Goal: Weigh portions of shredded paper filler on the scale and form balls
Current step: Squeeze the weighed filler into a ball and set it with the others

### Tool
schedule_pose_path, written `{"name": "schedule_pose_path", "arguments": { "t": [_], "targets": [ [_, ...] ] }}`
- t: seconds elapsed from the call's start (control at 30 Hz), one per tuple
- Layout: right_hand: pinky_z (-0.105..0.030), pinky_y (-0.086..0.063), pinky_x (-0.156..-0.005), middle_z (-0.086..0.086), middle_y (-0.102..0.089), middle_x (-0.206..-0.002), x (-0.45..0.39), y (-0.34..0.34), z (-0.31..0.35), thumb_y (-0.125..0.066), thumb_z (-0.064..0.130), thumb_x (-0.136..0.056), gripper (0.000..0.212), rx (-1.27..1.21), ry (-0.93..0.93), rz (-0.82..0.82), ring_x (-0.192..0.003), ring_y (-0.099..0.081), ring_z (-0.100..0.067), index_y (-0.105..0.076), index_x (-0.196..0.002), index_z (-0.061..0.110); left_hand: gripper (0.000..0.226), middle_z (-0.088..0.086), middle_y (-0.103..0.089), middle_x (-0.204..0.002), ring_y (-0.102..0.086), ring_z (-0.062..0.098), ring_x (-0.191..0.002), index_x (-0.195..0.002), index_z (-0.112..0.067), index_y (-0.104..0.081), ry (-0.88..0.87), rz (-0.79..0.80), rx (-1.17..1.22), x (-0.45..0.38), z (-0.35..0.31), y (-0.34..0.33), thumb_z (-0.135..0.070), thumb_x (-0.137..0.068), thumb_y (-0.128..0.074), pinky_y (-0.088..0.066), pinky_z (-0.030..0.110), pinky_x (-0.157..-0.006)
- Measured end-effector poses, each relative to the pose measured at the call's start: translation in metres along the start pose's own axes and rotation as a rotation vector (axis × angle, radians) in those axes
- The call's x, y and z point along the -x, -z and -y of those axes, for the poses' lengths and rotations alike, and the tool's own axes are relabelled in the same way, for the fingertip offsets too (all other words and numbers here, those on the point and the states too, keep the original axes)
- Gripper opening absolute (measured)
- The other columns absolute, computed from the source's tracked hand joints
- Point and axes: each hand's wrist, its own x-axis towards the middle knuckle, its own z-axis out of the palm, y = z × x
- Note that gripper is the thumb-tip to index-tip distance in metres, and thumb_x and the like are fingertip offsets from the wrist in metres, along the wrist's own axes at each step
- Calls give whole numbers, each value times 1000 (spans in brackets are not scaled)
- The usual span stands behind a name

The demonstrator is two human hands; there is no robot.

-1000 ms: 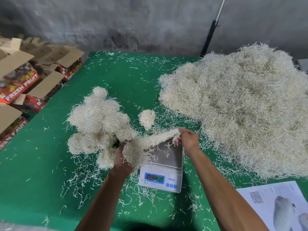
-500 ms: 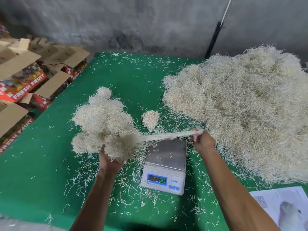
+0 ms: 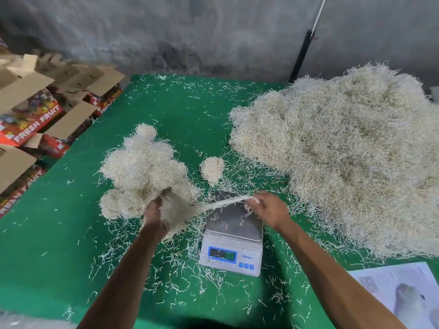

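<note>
Above the scale, left grip clutches a filler clump, right grip pinching its strand.

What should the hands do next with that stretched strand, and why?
Probably wind the strand around the clump. The left hand grips the clump beside the scale, the right hand pinches the strand's end taut over the pan, and the pan holds only stray shreds, so weighing looks done.

Dim, even light with soft shadows; wide-angle bending at the edges, slight overall blur.
</note>
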Motion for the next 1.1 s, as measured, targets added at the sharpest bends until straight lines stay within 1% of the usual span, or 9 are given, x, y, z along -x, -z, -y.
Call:
{"name": "schedule_pose_path", "arguments": {
  "t": [0.13, 0.3, 0.5, 0.53, 0.57, 0.6, 0.73, 0.9, 1.1],
  "targets": [
    [-40, -51, -63, 5, -46, -52, -5, -2, 15, -56, 32, -107, 41, -713, -288, 12, -46, -38, -16, -59, -73, 10, 58, -4, -65, -78, -64, 7, -63, -100, -23, -52, -544, 392, -1234, 17, 20, -25, -63, -70, -80, -49, 13, -47],
    [-28, -40, -49, -3, -53, -61, -15, 23, 25, -41, 22, -112, 34, -1042, -545, -238, -41, -46, -9, -60, -88, 8, 43, -3, -64, -82, -61, 12, -65, -126, -13, -55, -715, 229, -1675, 1, 26, -29, -35, -91, -67, -57, 28, -62],
    [-28, -53, -60, 1, -44, -86, -31, 76, -17, -50, 32, -110, 42, -1205, -556, -368, -65, -61, -13, -60, -124, -6, 28, -8, -56, -77, -56, 6, -59, -112, -14, -56, -603, 65, -1491, -4, 30, -5, -38, -98, -59, -47, 21, -48],
    [-32, -56, -70, -12, -31, -127, -30, 69, -20, -52, 34, -108, 46, -1122, -548, -309, -97, -70, -29, -61, -117, -10, 28, -10, -54, -76, -53, 3, -58, -112, -12, -56, -619, 54, -1455, -3, 32, -11, -36, -97, -60, -44, 19, -47],
    [-33, -56, -73, -4, -43, -88, -29, 62, -20, -55, 35, -107, 47, -1064, -535, -261, -74, -41, -14, -62, -106, -11, 26, -11, -53, -76, -49, 0, -57, -109, -12, -56, -634, 39, -1417, -2, 34, -17, -34, -96, -62, -42, 18, -46],
    [-32, -56, -72, -24, -58, -84, -28, 54, -19, -59, 35, -104, 43, -1050, -529, -213, -66, -60, -24, -63, -92, -6, 24, -9, -55, -77, -50, 0, -56, -106, -13, -56, -638, 12, -1375, 0, 34, -23, -33, -96, -63, -44, 19, -46],
    [-44, -50, -107, -13, -60, -110, -20, 32, -27, -80, 43, -88, 43, -990, -547, -180, -102, -59, -26, -56, -91, 6, 18, -9, -54, -68, -57, 8, -52, -97, -13, -52, -668, -47, -1193, 4, 27, -36, -23, -94, -66, -49, 27, -43],
    [-28, -58, -58, -15, -68, -76, -20, 46, -38, -83, 27, -84, 32, -931, -642, -173, -50, -62, -16, -61, -77, 4, 42, 17, -66, -71, -66, 17, -53, -123, 3, -54, -624, 13, -1059, -2, 24, -51, -24, -93, -64, -48, 19, -38],
    [-44, -57, -102, -22, -67, -128, -44, 109, -48, -76, 25, -94, 46, -1122, -416, -627, -120, -67, -38, -60, -127, -4, 66, 24, -71, -79, -70, 27, -65, -145, 4, -40, -653, 56, -953, 2, 22, -87, -25, -92, -67, -57, 29, -56]
  ]
}}
